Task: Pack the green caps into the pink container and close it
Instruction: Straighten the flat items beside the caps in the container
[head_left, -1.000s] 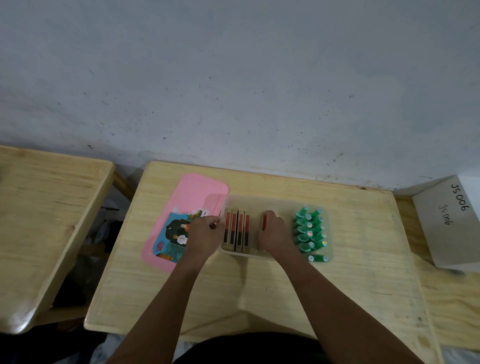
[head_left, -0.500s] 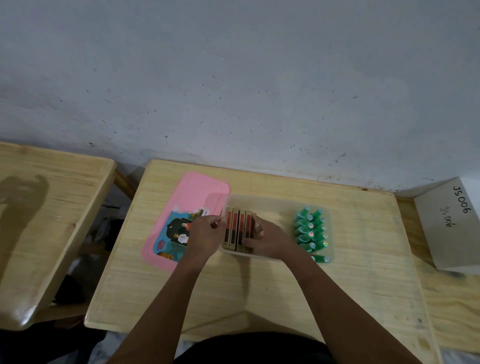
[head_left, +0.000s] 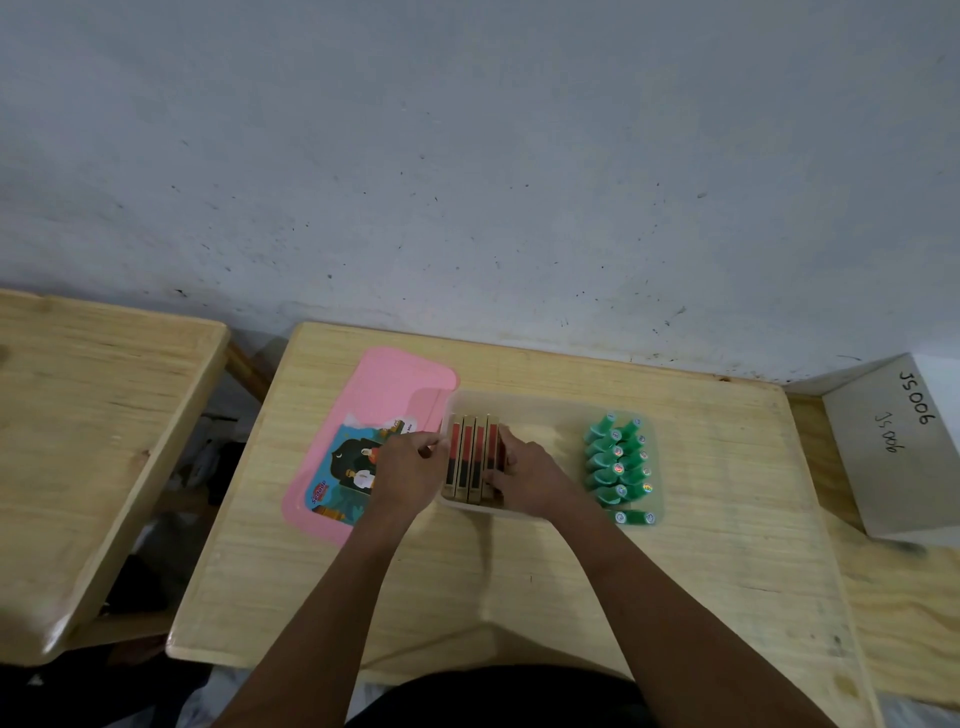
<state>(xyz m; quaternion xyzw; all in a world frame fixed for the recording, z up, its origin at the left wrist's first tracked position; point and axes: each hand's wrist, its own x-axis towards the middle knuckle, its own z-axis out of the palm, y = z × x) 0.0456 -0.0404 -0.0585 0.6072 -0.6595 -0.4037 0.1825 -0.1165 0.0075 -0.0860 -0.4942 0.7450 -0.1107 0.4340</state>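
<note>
Head-worn view, looking down on a pale wooden table (head_left: 519, 582) set against a grey wall. At centre, a clear plastic container (head_left: 524, 405), lidless. Flat on the table to its left, touching or slightly tucked under its left wall, a pink lid (head_left: 384, 395) with a printed picture label. Inside the container's left end, a row of slim red-and-gold boxes (head_left: 470, 457) standing on edge, packed side by side. At the right end, green caps (head_left: 615, 462) clustered in two rough rows; through the clear wall, hard to tell whether inside the tub or just beside it. One or two more green pieces lying at the near right corner.

Left hand (head_left: 408, 470) curled at the container's left wall, fingers closed, seemingly bracing it; nothing clearly gripped. Right hand (head_left: 524, 473) inside the tub, fingers bent against the rightmost box, pressing the row leftward; whether anything is pinched cannot be told.

Step in hand, as judged: tidying the boxes to free the middle space. Next move likely calls for gathering the green caps into that gap, then lifting the pink lid across and pressing it down squarely. Container not yet closed.
</note>
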